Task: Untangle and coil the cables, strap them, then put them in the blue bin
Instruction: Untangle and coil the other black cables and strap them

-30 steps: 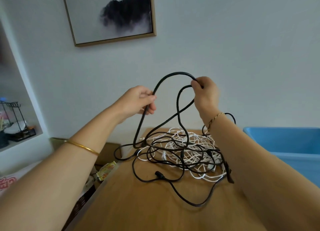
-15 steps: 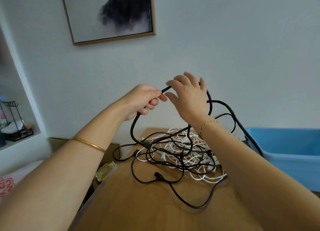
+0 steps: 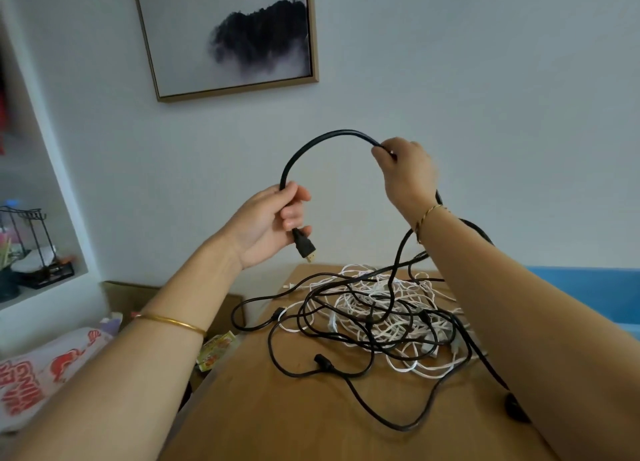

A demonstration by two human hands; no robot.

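Observation:
A thick black cable [image 3: 322, 140] arches in the air between my hands above the table. My left hand [image 3: 273, 221] grips it near its end, and the black plug with a gold tip [image 3: 305, 247] hangs just below my fingers. My right hand [image 3: 407, 173] grips the same cable higher up and to the right; from there it drops behind my wrist into the pile. A tangle of black and white cables [image 3: 381, 318] lies on the wooden table [image 3: 277, 419]. The blue bin [image 3: 588, 298] stands at the right, partly hidden by my right forearm.
A framed picture [image 3: 232, 34] hangs on the wall ahead. Left of the table are a cardboard box [image 3: 131, 294], a printed bag [image 3: 41, 377] and a small yellow packet [image 3: 216, 349]. A shelf at far left holds a black wire rack [image 3: 31, 246].
My hands have moved apart. The plug end has come free of the pile and hangs below my left hand. My right hand, open half a second ago, grips the cable farther right.

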